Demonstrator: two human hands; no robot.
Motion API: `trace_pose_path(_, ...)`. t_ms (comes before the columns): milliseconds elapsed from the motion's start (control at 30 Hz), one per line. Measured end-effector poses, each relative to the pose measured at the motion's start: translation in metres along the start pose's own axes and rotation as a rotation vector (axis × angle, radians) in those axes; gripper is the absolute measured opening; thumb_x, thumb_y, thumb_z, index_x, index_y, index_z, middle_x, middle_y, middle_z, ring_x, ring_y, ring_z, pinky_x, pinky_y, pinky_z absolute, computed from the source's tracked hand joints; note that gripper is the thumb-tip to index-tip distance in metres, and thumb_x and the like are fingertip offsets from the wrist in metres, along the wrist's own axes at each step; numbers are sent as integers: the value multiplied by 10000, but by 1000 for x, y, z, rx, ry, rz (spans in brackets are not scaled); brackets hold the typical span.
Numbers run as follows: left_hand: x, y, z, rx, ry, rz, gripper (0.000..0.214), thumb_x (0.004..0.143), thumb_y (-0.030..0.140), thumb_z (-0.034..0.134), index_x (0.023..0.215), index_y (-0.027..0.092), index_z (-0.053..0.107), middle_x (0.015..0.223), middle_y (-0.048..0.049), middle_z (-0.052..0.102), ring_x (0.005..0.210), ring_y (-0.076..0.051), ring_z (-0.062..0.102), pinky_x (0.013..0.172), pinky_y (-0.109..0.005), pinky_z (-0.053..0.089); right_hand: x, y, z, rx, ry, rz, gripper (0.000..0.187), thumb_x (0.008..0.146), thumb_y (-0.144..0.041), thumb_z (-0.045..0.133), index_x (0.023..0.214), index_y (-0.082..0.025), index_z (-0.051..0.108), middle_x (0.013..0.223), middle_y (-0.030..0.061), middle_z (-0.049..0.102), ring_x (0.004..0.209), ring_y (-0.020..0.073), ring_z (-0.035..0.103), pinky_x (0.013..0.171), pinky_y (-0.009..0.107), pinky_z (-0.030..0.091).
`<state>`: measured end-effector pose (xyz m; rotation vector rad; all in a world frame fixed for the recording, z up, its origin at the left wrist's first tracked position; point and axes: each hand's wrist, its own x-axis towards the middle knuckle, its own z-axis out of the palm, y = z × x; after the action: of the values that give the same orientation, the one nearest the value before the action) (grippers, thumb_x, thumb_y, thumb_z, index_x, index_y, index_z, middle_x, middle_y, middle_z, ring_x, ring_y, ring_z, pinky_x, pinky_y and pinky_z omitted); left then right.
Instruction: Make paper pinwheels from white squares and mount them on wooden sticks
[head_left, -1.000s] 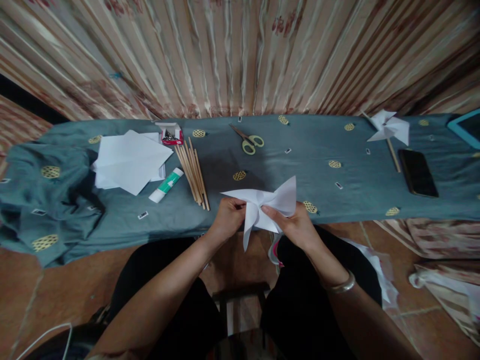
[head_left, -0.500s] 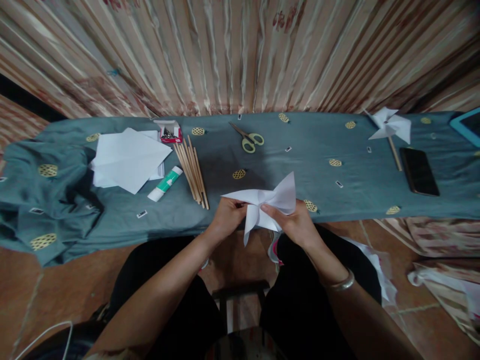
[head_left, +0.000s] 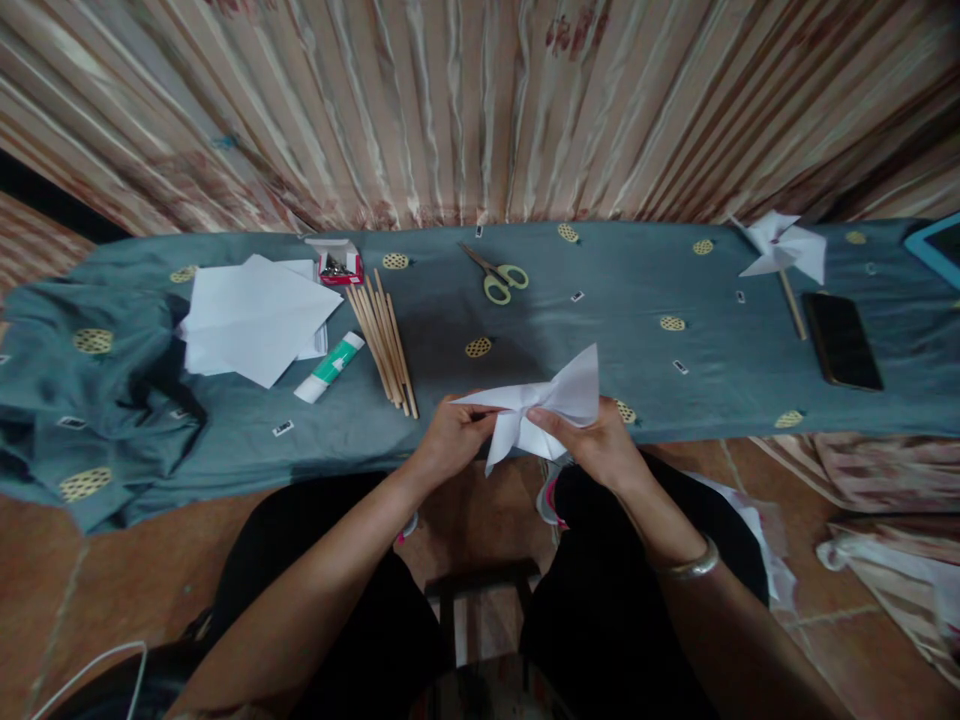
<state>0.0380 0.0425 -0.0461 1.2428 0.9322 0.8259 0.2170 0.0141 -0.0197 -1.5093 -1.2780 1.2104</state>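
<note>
A white paper pinwheel (head_left: 566, 394), its blades folded in toward the centre, is held between my two hands over the near edge of the table. My left hand (head_left: 454, 436) pinches its left side, with the fingertips partly hidden by paper. My right hand (head_left: 596, 440) grips the right side, thumb pressed near the centre and fingers hidden behind. A bundle of wooden sticks (head_left: 384, 345) lies to the left of my hands. Beyond them rests a pair of scissors (head_left: 498, 277) with yellow-green handles.
On the left are white paper sheets (head_left: 255, 315), a glue stick (head_left: 330, 367) and an open red box of metal pins (head_left: 340, 264). At the right, a finished pinwheel on a stick (head_left: 784, 247) lies beside a black phone (head_left: 843, 341). A blue-framed device (head_left: 937, 250) sits at the far right edge.
The paper pinwheel has tilted slightly and shifted a little to the right in my hands. Both hands keep their hold; the things on the table have stayed put.
</note>
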Motion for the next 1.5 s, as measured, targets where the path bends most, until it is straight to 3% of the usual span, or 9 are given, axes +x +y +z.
trace_pose_path(167,-1,3,-3,89,45,37,215,757,351,685,672,160,733,678,-29,671,631,-136,582,599,-228,446,0,3,0,-27,17,-16,286,699,-430,741,615,-182,626,572,5,604,545,138,540,476,261,452)
trace_pose_path(400,-4,5,0,117,76,20,263,758,394,685,623,171,647,603,-2,565,593,-128,498,539,-225,383,1,2,0,-2,26,16,308,670,-435,763,577,-190,601,544,-4,578,513,128,513,432,243,433)
trace_pose_path(1033,-10,7,5,211,114,96,226,837,312,630,706,151,720,679,-29,635,636,-140,578,587,-226,430,-4,11,2,-64,21,-12,332,729,-513,720,684,-194,642,588,17,615,548,149,547,482,259,451)
trace_pose_path(1267,-11,-2,8,210,65,73,284,875,353,578,758,180,770,767,-53,720,773,-196,653,772,-285,492,-8,15,1,-82,37,1,343,740,-513,712,654,-189,636,570,18,612,527,147,541,465,256,448)
trace_pose_path(1500,-4,11,6,185,45,74,179,803,285,641,725,166,749,728,-46,680,670,-149,597,635,-234,453,0,4,-11,-103,-95,-41,350,772,-499,670,663,-167,654,623,30,628,573,146,559,509,260,441)
